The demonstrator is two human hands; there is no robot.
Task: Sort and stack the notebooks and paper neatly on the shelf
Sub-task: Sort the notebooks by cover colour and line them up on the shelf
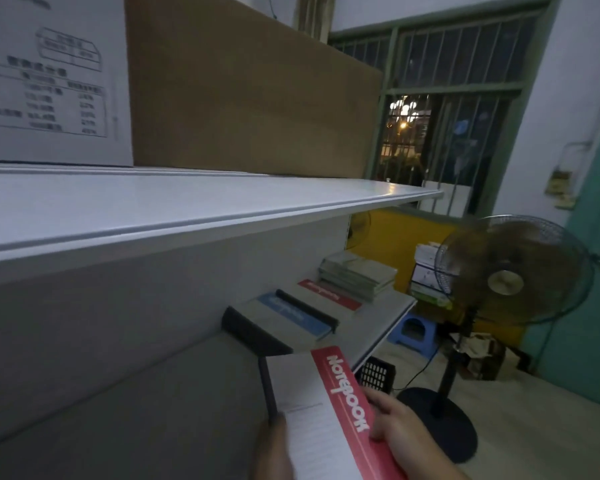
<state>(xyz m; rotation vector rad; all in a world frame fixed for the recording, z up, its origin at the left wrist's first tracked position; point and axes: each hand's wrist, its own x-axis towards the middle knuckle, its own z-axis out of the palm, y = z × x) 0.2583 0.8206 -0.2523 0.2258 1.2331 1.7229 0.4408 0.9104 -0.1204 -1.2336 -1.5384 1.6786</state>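
The right hand (406, 438) is gripping the red-banded edge of a white paper notebook with a black spine (321, 407), its fingers curling over the band. The left hand (274, 448) is gripping the spine side, thumb on the cover. The notebook is sitting between both grips, over the grey lower shelf (136, 410).

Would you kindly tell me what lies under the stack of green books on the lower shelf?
A red-banded notebook shows beneath the stack of green books, its band sticking out at the front. Whether anything else lies under them is covered.
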